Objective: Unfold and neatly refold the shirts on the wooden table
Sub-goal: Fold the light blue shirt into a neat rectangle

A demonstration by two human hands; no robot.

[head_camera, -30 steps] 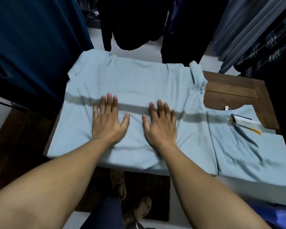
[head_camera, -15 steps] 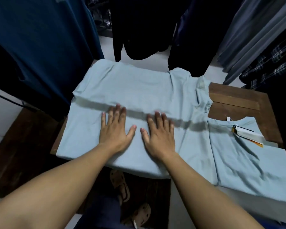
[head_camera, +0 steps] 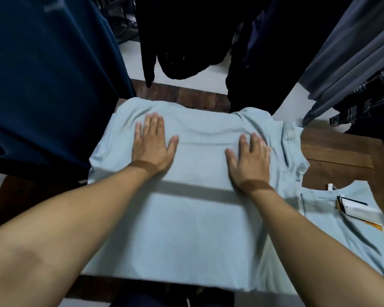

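Observation:
A pale blue shirt lies spread flat over the wooden table, filling the middle of the view. My left hand presses flat on its far left part, fingers straight. On the far right part, near a bunched sleeve, my right hand lies flat too. A second pale blue shirt is folded at the right, with a paper tag at its collar. A dark shadow band crosses the spread shirt just below both wrists.
Dark blue fabric hangs close on the left. Black garments hang beyond the table, grey and plaid ones at the right. Bare wood shows at the table's right corner. My legs and feet stand below the near edge.
Both hands have slid away from me across the shirt toward its far edge and spread wider apart. The view has tilted and moved closer over the table.

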